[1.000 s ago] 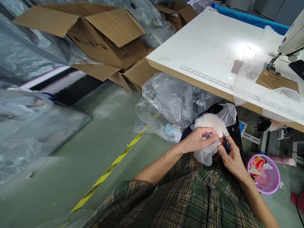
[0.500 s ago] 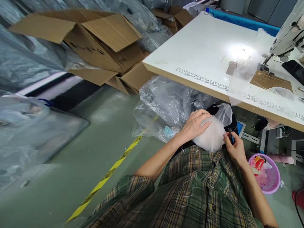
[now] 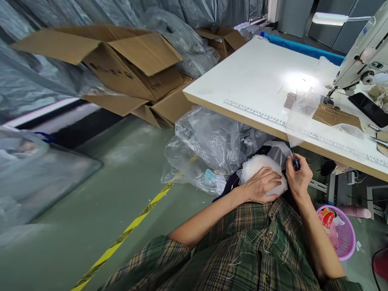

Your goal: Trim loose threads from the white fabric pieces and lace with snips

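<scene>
- Left hand (image 3: 264,185) lies open, palm down, on white cloth (image 3: 257,165).
- Right hand (image 3: 298,177) grips blue snips (image 3: 297,164) at the cloth's 3 o'clock.
- Pink basket (image 3: 348,239) sits at 4 o'clock.

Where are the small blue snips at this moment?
In the head view, right of centre, the snips are in the right hand, beside the white fabric and below the edge of the table in the picture.
</scene>
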A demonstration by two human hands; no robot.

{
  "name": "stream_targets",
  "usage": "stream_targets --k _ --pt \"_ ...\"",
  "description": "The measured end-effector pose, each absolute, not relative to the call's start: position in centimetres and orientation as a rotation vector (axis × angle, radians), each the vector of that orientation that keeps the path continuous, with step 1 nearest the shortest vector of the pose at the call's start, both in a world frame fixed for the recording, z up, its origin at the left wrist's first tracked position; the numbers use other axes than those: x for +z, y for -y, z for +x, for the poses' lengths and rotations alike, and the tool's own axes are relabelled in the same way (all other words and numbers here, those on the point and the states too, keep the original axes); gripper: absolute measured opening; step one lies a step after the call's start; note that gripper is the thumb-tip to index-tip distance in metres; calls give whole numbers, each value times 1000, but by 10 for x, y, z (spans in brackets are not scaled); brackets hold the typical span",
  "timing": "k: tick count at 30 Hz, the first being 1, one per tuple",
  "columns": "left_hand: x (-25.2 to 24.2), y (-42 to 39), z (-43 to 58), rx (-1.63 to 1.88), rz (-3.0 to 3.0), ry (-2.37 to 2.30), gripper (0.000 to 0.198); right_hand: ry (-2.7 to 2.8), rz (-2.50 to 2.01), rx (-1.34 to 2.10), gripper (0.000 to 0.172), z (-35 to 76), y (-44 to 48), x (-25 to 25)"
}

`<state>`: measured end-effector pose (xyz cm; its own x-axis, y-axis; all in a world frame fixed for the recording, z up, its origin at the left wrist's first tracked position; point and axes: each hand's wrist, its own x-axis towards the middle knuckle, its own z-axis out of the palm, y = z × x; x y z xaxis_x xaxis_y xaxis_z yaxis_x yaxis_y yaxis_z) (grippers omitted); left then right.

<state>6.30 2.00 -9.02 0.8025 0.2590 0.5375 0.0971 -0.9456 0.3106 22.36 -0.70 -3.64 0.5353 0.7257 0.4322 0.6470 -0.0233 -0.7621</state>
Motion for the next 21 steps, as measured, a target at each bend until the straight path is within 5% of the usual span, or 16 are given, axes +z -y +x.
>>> stream_targets --k 5,14,21 --pt "-111 -19 63 785 2639 -346 31 1128 -1568 437 30 214 26 -14" --pt "-75 -51 42 1386 1524 -919 20 1401 -1343 698 12 198 90 15" --pt "-19 -30 38 729 1606 -230 47 1509 -1286 761 10 195 95 6"
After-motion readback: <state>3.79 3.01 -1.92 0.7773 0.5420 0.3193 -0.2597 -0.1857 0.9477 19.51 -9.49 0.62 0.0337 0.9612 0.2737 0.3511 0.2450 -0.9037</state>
